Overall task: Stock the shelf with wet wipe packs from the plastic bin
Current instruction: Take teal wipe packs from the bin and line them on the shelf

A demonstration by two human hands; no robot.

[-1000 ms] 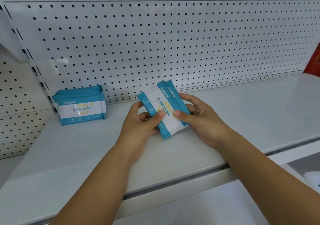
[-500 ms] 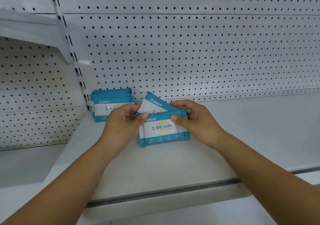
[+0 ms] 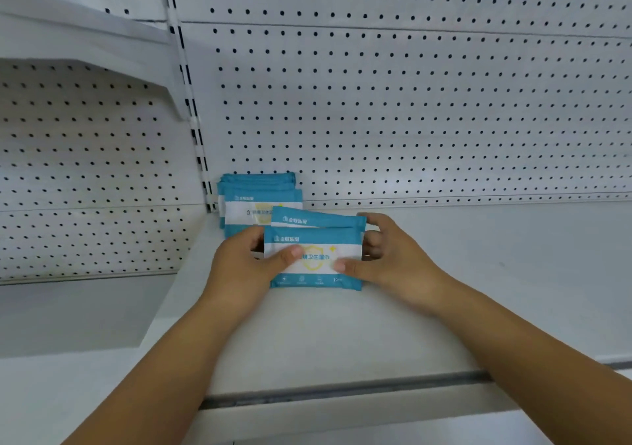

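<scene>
1. Our left hand (image 3: 244, 266) grips the left edge of the front wet wipe pack (image 3: 313, 270). The thumb is pressed on its white face and the fingers are curled behind it.
2. Our right hand (image 3: 393, 260) grips the right edge of the same pack, thumb on the face and fingers curled round the back.
3. We count two packs between the hands. The front one is upright with its face towards us, and a second pack (image 3: 318, 219) stands right behind it, showing only its blue top band, tilted slightly.
4. The lower edge of the front pack is at the shelf (image 3: 478, 273) surface; we cannot tell whether it rests there or is just above it.
5. Just behind and to the left stands a stack of packs (image 3: 256, 195) in the back left corner of the shelf, leaning against the pegboard panel (image 3: 410, 119). Our left hand and the second pack cover its lower right part. We see several layered blue edges but cannot count them surely.
6. The held packs are near the stack; whether they touch it is hidden.
7. One slotted upright post (image 3: 189, 102) runs down the left end of the panel to the corner beside the stack.
8. Left of the post we see a neighbouring bay with one lower shelf (image 3: 68, 308) and one upper shelf (image 3: 68, 34), both backed by pegboard.
9. One dark rail (image 3: 342, 393) runs along the front edge of our shelf, between our forearms.
</scene>
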